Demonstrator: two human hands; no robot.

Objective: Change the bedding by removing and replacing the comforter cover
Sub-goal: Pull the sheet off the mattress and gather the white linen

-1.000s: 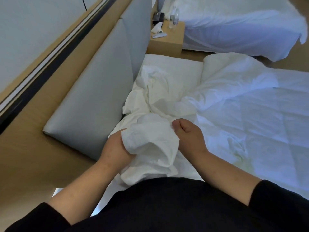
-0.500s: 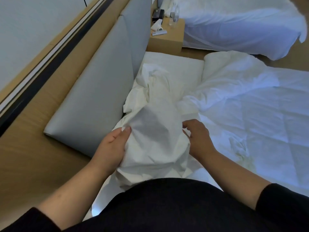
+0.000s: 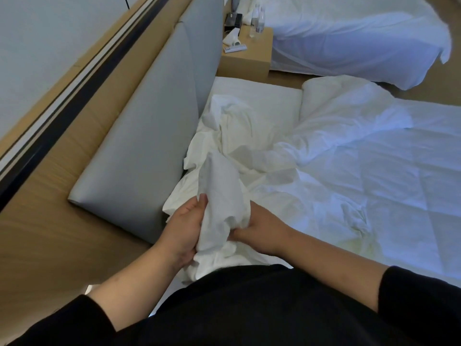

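Observation:
A crumpled white comforter cover (image 3: 232,136) lies bunched along the grey headboard side of the bed. Its near end stands up as a bundled fold between both hands. My left hand (image 3: 183,228) grips the left side of that fold, fingers against the cloth. From the right, my right hand (image 3: 262,231) holds the same fold, its fingertips tucked into the fabric and partly hidden. The bare quilted white comforter (image 3: 361,176) is spread over the mattress to the right, its far corner folded back.
A padded grey headboard (image 3: 149,146) and wooden wall panel run along the left. A wooden nightstand (image 3: 252,58) at the back carries bottles, a black box and small items. A second white bed (image 3: 349,33) stands beyond it. Wooden floor shows at far right.
Both hands have drawn closer together and nearer to my body, gathering the cover's near end into a narrower, taller bundle.

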